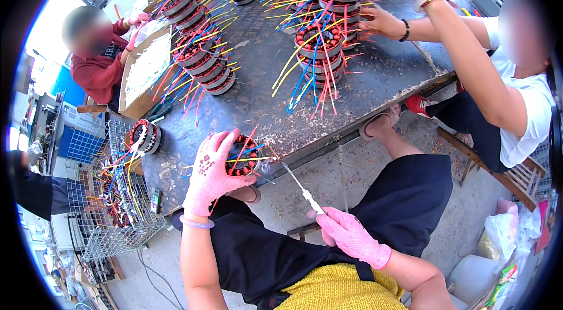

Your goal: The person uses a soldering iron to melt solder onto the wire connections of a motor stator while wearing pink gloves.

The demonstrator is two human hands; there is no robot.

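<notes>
My left hand (210,170), in a pink glove, grips a motor stator (237,156) at the table's near edge. Its ring has red windings, and red, blue and yellow wires stick out of it. In my right hand (350,234), also gloved in pink, is a slim white-handled tool (307,195) with a thin metal end. That end points at the wire tips on the stator's right side, a little apart from them. A whitish haze and a small orange spot show at those tips; their cause is unclear.
Stacked stators (202,58) with loose wires stand across the dark table (252,90). One stator (144,136) sits at the left corner, near a wire basket (126,231). A co-worker's hand (381,21) touches a stack at right. Another person sits beside a cardboard box (143,75).
</notes>
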